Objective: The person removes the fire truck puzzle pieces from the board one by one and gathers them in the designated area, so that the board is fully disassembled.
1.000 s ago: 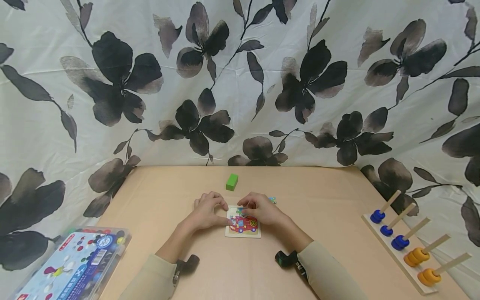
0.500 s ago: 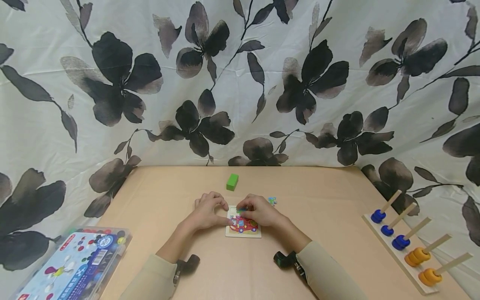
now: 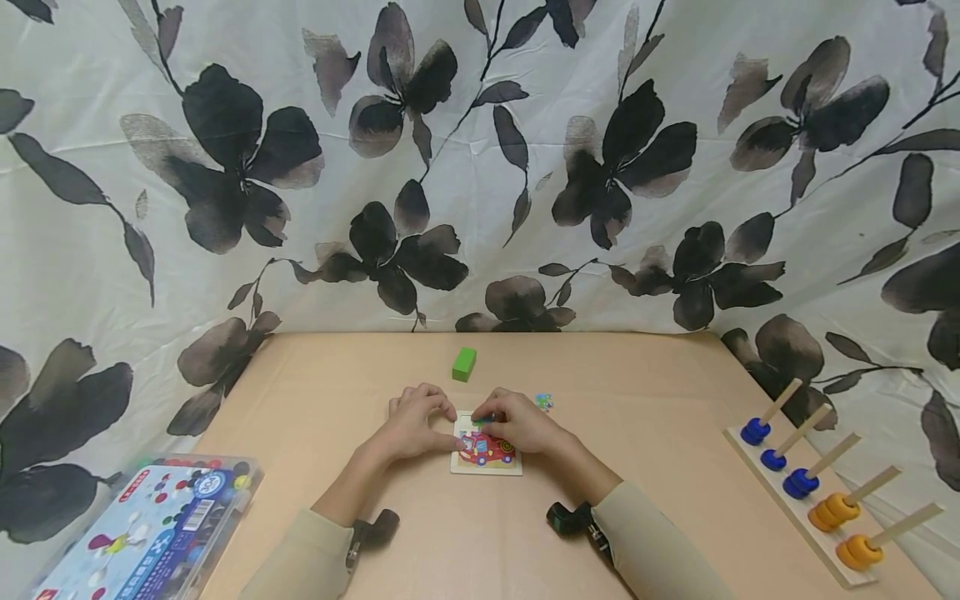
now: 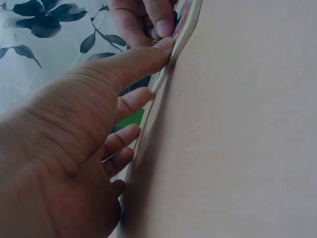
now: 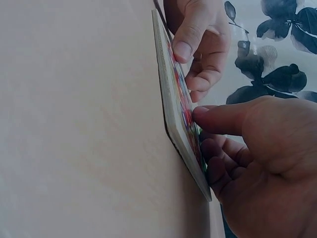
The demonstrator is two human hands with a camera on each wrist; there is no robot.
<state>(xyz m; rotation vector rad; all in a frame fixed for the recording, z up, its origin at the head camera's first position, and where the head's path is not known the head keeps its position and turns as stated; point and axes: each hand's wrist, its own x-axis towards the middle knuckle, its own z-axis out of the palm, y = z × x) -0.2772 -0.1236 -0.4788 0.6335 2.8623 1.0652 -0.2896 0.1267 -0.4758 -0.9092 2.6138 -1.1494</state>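
A small jigsaw puzzle board (image 3: 486, 468) with a pale frame and a red car picture lies on the table between the hands. My left hand (image 3: 415, 423) holds its left side, thumb on the edge and index fingertip by the far left corner. In the left wrist view the thumb (image 4: 148, 59) presses the frame's rim. My right hand (image 3: 519, 421) pinches a green and blue puzzle piece (image 3: 480, 422) over the board's upper part, its fingers covering most of the piece. In the right wrist view the right thumb (image 5: 218, 119) is right at the picture surface.
Another puzzle piece (image 3: 543, 402) lies just beyond the right hand. A green block (image 3: 464, 364) sits behind the board. At the right stands a peg rack (image 3: 806, 508) with blue and orange rings; a clear plastic case (image 3: 150, 525) occupies the left front.
The right hand has shifted slightly toward the near side and left, and the piece in its fingers lies flatter over the board. The left hand stays in place.
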